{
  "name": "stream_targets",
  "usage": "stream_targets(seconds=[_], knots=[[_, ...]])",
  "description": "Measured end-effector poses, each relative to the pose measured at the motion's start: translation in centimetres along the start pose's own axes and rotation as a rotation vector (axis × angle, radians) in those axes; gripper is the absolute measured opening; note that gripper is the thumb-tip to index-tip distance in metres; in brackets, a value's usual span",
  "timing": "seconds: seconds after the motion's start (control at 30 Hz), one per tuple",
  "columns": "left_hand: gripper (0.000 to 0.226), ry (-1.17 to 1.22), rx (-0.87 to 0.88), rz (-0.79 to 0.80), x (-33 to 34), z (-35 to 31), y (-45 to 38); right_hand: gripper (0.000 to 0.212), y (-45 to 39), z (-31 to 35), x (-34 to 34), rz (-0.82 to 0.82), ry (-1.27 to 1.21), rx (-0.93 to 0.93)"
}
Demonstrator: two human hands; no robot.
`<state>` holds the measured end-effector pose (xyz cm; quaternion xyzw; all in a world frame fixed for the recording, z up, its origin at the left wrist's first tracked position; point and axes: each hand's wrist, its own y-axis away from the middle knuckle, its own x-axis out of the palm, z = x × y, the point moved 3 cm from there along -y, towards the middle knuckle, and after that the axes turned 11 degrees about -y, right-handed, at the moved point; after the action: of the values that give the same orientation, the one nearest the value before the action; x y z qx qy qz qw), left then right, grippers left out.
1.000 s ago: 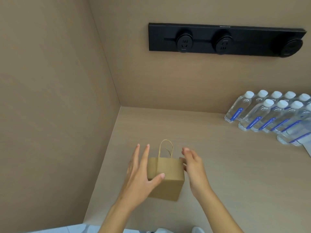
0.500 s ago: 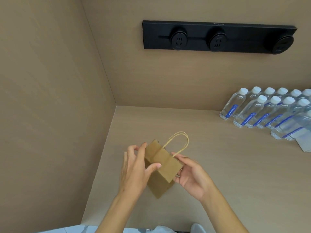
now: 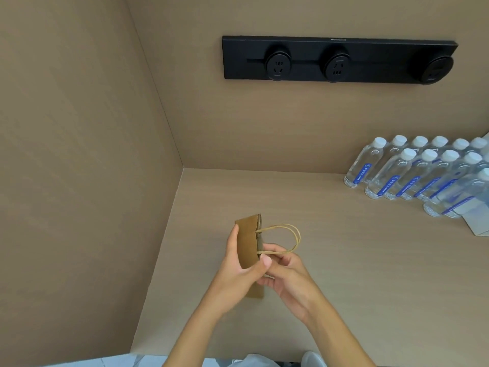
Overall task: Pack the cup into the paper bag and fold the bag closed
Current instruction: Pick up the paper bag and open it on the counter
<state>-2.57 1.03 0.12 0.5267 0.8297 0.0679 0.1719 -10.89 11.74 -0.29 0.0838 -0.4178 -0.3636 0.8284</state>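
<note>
I see the paper bag (image 3: 248, 241) tipped on its side and lifted off the worktop (image 3: 357, 260), pinched between both hands. My left hand (image 3: 238, 276) wraps its brown body, thumb across the near face, fingers (image 3: 232, 241) curled behind. The right hand (image 3: 288, 274) clenches the bag's lower edge just beneath that thumb. The twine handles (image 3: 287, 238) loop out past the right fingers, pointing away from the left hand. Well beyond the right hand stand rows of water bottles (image 3: 412, 173) — and above them, on the back wall, a black socket strip (image 3: 338, 60).
</note>
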Motion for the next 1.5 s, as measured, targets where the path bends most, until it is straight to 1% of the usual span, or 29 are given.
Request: stream_targets(seconds=[0.03, 0.1, 0.17, 0.23, 0.3, 0.37, 0.43, 0.53, 0.57, 0.63, 0.7, 0.77, 0.87, 0.93, 1.03, 1.13, 1.2, 1.3, 1.4, 1.5], knots=[[0.104, 0.058, -0.013, -0.005, -0.2, 0.1, 0.0, 0.041, 0.0, 0.1, 0.1, 0.004, -0.01, -0.006], [0.098, 0.137, -0.021, -0.013, -0.7, 0.1, -0.1, 0.033, 0.1, 0.3, 0.2, 0.01, -0.033, -0.021], [0.103, 0.142, -0.02, 0.01, -0.8, 0.1, -0.1, 0.023, 0.2, 0.3, 0.3, 0.007, -0.038, -0.032], [0.11, 0.102, -0.039, 0.024, -0.6, 0.1, 0.0, 0.025, 0.2, 0.2, 0.4, 0.009, -0.024, -0.028], [0.109, 0.085, -0.051, 0.012, -0.6, 0.1, 0.0, 0.031, 0.2, 0.0, 0.6, 0.014, -0.022, -0.014], [0.106, 0.102, -0.061, 0.007, -0.8, 0.1, 0.1, 0.03, 0.1, -0.1, 0.6, 0.015, -0.051, 0.002], [0.094, 0.124, -0.078, -0.003, -1.0, 0.2, 0.1, 0.025, 0.0, -0.2, 0.6, 0.022, -0.092, 0.007], [0.052, 0.224, -0.092, -0.028, -1.1, -0.1, 0.0, 0.019, -0.2, -0.1, 0.7, 0.069, -0.067, -0.027], [0.048, 0.253, -0.088, -0.024, -1.2, -0.3, -0.1, 0.02, -0.3, 0.0, 0.8, 0.076, -0.03, -0.041], [0.05, 0.303, -0.098, -0.034, -1.4, -0.6, -0.1, 0.021, -0.5, 0.1, 1.0, 0.058, 0.041, -0.061], [0.048, 0.309, -0.129, -0.112, -1.9, -0.8, 0.0, 0.022, -0.7, 0.3, 1.0, -0.005, 0.158, -0.099], [0.038, 0.211, -0.17, -0.197, -2.4, -0.7, -0.3, 0.028, -0.9, 0.6, 1.4, -0.099, 0.317, -0.15], [0.015, 0.063, -0.221, -0.263, -2.9, -0.5, -0.8, 0.033, -1.3, 1.0, 1.9, -0.214, 0.503, -0.214], [0.014, 0.032, -0.242, -0.278, -3.2, -0.3, -1.2, 0.036, -1.5, 1.4, 2.2, -0.237, 0.599, -0.252], [0.012, -0.015, -0.262, -0.301, -4.0, 0.0, -1.7, 0.051, -1.5, 2.0, 2.5, -0.229, 0.697, -0.292], [0.011, -0.228, -0.252, -0.301, -5.3, -0.4, -1.9, 0.062, -0.8, 2.9, 2.7, -0.215, 0.817, -0.357], [0.018, -0.375, -0.24, -0.282, -6.3, -1.4, -1.9, 0.064, 0.2, 3.6, 2.7, -0.205, 0.877, -0.408], [0.031, -0.539, -0.213, -0.288, -7.8, -3.3, -2.1, 0.067, 2.3, 4.3, 2.1, -0.179, 0.885, -0.438], [0.023, -0.68, -0.174, -0.262, -8.1, -5.1, -2.2, 0.066, 4.3, 4.0, 1.7, -0.082, 1.003, -0.352], [0.01, -0.876, -0.15, -0.17, -7.2, -6.1, -2.6, 0.067, 6.0, 3.7, 1.5, 0.013, 1.253, -0.242]])
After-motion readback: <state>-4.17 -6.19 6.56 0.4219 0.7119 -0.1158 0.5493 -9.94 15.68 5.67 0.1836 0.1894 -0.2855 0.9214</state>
